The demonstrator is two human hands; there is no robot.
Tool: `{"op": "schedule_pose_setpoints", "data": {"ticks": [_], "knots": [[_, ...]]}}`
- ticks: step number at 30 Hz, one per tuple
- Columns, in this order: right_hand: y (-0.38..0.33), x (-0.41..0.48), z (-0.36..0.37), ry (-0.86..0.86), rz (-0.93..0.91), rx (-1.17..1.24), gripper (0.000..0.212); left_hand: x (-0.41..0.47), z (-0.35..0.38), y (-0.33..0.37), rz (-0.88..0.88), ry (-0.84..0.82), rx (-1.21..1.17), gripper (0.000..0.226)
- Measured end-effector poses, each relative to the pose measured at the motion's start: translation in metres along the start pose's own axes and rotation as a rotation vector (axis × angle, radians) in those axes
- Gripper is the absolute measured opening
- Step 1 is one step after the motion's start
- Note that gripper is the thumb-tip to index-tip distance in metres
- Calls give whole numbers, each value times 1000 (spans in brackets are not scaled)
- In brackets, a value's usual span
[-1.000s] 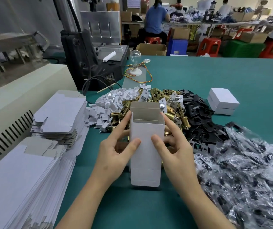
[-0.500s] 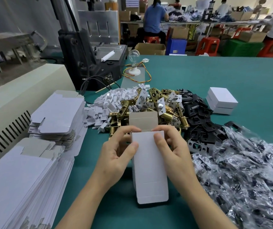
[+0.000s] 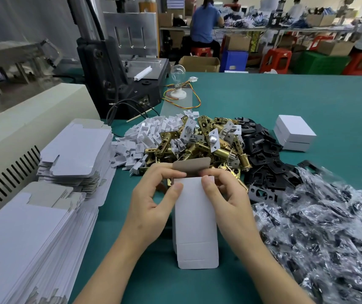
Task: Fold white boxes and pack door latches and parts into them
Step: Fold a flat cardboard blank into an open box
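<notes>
**Both hands work the far end of the box**

You hold the white box point(image 3: 194, 222) lengthwise over the green table point(image 3: 274, 95), straight in front of you. Its far end sits just short of the heap of brass door latches point(image 3: 199, 145). Your left hand point(image 3: 151, 202) and right hand point(image 3: 228, 200) each pinch that far end. The thumbs press on the white top face and the fingers curl over the edge, where the grey-brown flap point(image 3: 191, 166) stands up between them. This two-sided hold looks meant to square the tube and steady it while the flap bends, so I judge you are forming the far end. I cannot tell whether anything is inside.

The supplies seem arranged for reach. Flat box blanks point(image 3: 74, 150) are stacked at your left. White plastic pieces point(image 3: 145, 132) and black plates point(image 3: 261, 154) flank the latches, and bagged parts point(image 3: 329, 227) lie at your right. Two closed white boxes point(image 3: 294, 134) are stacked beyond the plates, well apart from your hands and probably set there to stay out of the working space.
</notes>
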State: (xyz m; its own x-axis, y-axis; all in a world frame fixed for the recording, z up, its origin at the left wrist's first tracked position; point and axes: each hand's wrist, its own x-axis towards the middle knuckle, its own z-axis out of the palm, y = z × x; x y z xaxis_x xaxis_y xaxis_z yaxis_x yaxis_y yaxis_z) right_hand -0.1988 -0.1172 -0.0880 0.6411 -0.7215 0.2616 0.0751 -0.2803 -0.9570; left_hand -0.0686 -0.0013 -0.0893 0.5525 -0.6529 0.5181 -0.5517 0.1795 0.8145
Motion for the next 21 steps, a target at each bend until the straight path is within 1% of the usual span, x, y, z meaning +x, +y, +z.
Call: {"op": "schedule_pose_setpoints", "data": {"ticks": [2, 5, 6, 8, 10, 12, 14, 18, 21], "knots": [[0, 0, 0, -14, 1, 18, 19, -1, 0, 0, 14, 10, -7, 18], [0, 0, 0, -49, 13, 140, 20, -2, 1, 1, -48, 23, -78, 47], [0, 0, -1, -52, 24, 188, 22, -2, 1, 1, -54, 30, -93, 54], [1, 1, -1, -37, 64, 269, 28, -2, -1, 0, -51, 32, -87, 57], [1, 2, -3, -57, 109, 299, 32, 0, -3, -1, -39, 21, -52, 49], [0, 3, -4, -109, 145, 303, 27, 1, -3, -2, -6, 8, -11, 35], [-2, 3, -4, -125, 154, 291, 20, 1, -3, -2, 9, 7, -7, 24], [-2, 3, -5, -105, 143, 253, 13, 1, -3, 0, -33, -19, -72, 20], [-1, 2, -5, -114, 162, 254, 13, 0, -3, 3, -120, -12, -127, 18]]}}
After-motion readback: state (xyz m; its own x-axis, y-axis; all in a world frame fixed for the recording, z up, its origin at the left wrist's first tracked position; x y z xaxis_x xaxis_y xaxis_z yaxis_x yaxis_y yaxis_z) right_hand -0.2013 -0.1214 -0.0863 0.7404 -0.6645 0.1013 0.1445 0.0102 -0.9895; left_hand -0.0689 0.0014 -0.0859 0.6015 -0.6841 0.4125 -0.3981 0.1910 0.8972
